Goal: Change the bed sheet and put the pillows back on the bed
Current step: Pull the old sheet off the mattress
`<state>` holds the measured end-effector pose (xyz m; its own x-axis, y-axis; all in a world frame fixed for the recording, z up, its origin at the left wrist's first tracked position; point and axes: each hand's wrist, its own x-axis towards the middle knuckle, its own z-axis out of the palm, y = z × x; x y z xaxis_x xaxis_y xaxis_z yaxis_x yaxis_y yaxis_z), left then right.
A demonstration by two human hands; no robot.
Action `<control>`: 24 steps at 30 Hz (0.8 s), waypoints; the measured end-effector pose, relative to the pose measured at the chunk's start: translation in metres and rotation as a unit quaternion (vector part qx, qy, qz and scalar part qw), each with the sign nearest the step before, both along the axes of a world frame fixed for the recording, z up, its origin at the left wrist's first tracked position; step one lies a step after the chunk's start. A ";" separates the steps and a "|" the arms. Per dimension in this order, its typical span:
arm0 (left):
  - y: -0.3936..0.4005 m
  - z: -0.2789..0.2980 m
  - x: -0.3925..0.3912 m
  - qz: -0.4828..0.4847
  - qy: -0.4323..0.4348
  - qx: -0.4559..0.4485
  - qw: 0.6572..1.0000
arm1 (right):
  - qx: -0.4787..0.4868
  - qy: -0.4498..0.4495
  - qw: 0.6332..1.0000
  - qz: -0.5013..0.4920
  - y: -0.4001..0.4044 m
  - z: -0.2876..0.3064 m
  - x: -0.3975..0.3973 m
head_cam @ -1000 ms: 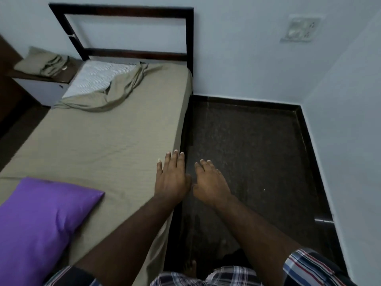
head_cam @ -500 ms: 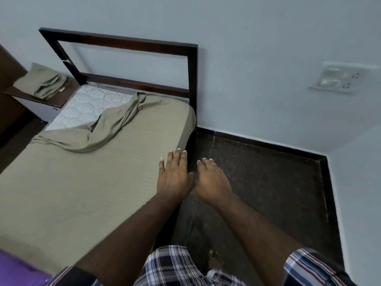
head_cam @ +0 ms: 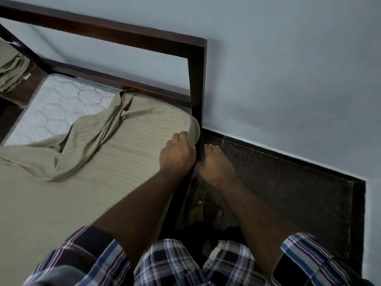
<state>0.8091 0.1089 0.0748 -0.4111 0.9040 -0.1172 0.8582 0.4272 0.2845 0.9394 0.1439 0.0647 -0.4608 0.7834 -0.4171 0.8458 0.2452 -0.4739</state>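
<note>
Mostly flat olive bed sheet (head_cam: pixel 86 195), bunched near bare mattress (head_cam: pixel 61 104), both hands' grips unclear

Tight corner by the headboard

The headboard post (head_cam: pixel 198 83) and wall (head_cam: pixel 288 79) are hemming in the mattress corner (head_cam: pixel 191 126); open floor (head_cam: pixel 278 182) is lying to the right.

**Around the bed**

A pale blue wall (head_cam: pixel 288 69) rises behind the dark wooden headboard frame (head_cam: pixel 127 36) and meets a dark speckled floor (head_cam: pixel 278 193), with a dark skirting strip (head_cam: pixel 288 159) running along its base. At the far left, a dark wooden side table (head_cam: pixel 31 83) carries a folded olive cloth (head_cam: pixel 10 67), partly cut off by the picture's edge. Blue, white and red checked clothing (head_cam: pixel 175 263) fills the bottom.
</note>
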 end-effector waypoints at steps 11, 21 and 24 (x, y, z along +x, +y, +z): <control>0.182 -0.127 -0.048 0.098 -0.046 -0.187 0.976 | -0.069 0.010 0.997 0.016 0.166 -0.106 -0.057; 0.226 -0.199 -0.073 0.093 -0.044 -0.294 0.950 | -0.122 -0.008 0.992 0.037 0.200 -0.162 -0.067; 0.228 -0.201 -0.082 0.058 -0.013 -0.307 0.950 | -0.133 -0.009 0.991 0.030 0.199 -0.168 -0.069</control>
<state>0.7267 0.3369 -0.1266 -0.4936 0.6116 -0.6184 0.7918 0.6101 -0.0286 0.8701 0.3428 -0.1033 -0.4934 0.6170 -0.6130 0.8424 0.1637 -0.5133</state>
